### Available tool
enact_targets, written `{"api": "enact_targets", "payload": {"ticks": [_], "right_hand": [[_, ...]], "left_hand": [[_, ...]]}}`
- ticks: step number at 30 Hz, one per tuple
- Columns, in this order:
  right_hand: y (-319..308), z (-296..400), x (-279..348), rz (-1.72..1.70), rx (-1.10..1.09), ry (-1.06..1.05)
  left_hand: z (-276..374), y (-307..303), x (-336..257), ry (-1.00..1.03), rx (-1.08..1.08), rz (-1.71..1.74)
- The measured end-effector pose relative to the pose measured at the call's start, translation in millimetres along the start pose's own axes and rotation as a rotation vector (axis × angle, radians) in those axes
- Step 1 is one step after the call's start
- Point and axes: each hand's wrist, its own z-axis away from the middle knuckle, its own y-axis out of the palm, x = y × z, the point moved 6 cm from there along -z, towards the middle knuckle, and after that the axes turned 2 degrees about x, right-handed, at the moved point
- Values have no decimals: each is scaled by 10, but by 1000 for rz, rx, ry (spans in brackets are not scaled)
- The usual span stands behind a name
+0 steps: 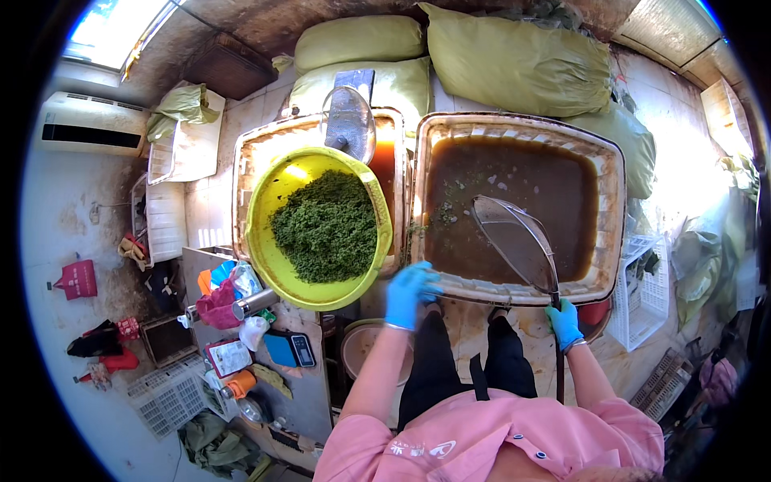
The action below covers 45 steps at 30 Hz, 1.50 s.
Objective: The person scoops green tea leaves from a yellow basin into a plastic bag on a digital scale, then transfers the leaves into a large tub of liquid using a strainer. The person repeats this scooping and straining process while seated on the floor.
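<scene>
My right hand (565,325), in a blue glove, is closed around the dark handle of a long-handled mesh skimmer (512,235). The skimmer's metal-rimmed net hangs over a large rectangular plastic tub (611,181) of murky brown liquid (512,175). Green bits float at the liquid's left side. Also gloved in blue, my left hand (412,295) is by the tub's near left corner, fingers apart and slightly blurred; whether it touches the rim is unclear. Left of it, a yellow-green plastic basin (262,241) holds a heap of small green plant pieces (325,229).
Beneath the basin stands a second tub (241,144) with orange-brown liquid, a mesh strainer (349,120) at its back. Full sacks (518,66) line the wall. On the left bench (301,391) are a digital scale (289,349) and a metal flask (256,303). A white crate (641,295) stands right.
</scene>
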Motion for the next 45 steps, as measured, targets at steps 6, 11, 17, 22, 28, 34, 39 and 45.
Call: {"api": "enact_targets", "payload": {"ticks": [6, 11, 17, 22, 28, 34, 39, 45], "right_hand": [[-84, -46, -241, -69, -37, 73], [-182, -182, -309, -111, -91, 48], [-215, -311, -432, -129, -154, 84], [-439, -670, -443, 244, -280, -92], [-308, -899, 1091, 543, -367, -478], [870, -1402, 1411, 425, -99, -564], [1365, -747, -152, -51, 475, -42], [1687, 388, -760, -468, 562, 326]], "left_hand": [[-933, 125, 141, 326, -299, -1433], [-1658, -206, 367, 302, -493, -1863], [-1534, -532, 770, 485, -232, -1718], [-1156, 29, 1132, 592, 70, -1441], [-1357, 569, 1309, 453, 68, -1150], [-1361, 1297, 1453, -71, 213, -73], [-1571, 1196, 1781, -274, -67, 81], [-1305, 1088, 1533, -35, -244, -118]]}}
